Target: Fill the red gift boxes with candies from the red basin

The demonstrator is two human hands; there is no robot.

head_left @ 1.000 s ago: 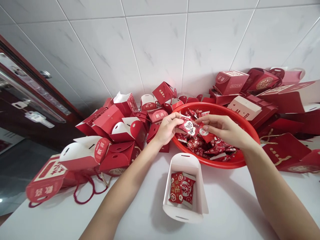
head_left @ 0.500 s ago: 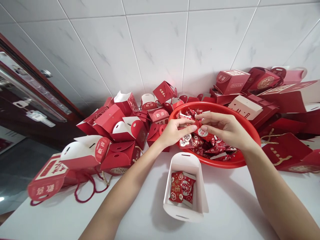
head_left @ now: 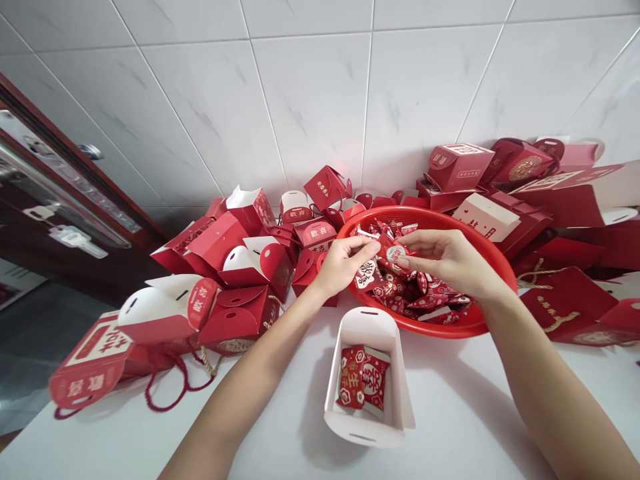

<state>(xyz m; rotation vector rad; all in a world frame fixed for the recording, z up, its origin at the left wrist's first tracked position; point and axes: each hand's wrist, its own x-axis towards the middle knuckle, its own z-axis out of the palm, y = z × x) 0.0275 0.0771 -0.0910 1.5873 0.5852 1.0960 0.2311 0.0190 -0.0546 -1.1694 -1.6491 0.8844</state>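
Observation:
Over the red plastic basket (head_left: 500, 277), my left hand (head_left: 343, 265) pinches the left edge of a small red wrapped packet (head_left: 388, 249) with a pale round label. My right hand (head_left: 453, 261) has its thumb at the label's right side, with the fingers curved behind; the packet lies between both hands. Several similar red packets (head_left: 433, 293) fill the basket beneath, one with a white patch just under my left hand. Nearer to me stands an open white-lined box (head_left: 403, 393), holding a red floral packet (head_left: 351, 380) beside another red packet (head_left: 376, 381).
Red gift boxes (head_left: 240, 317) with rope handles crowd the left of the white table (head_left: 270, 427). More boxes (head_left: 463, 167) are stacked on the right against the tiled wall (head_left: 310, 100). At far left is a dark door with keys (head_left: 75, 239) in its lock.
My hands have moved slightly apart at the packet, and its round label shows more fully. The whole view has shifted a little; the box and its packets stay put.

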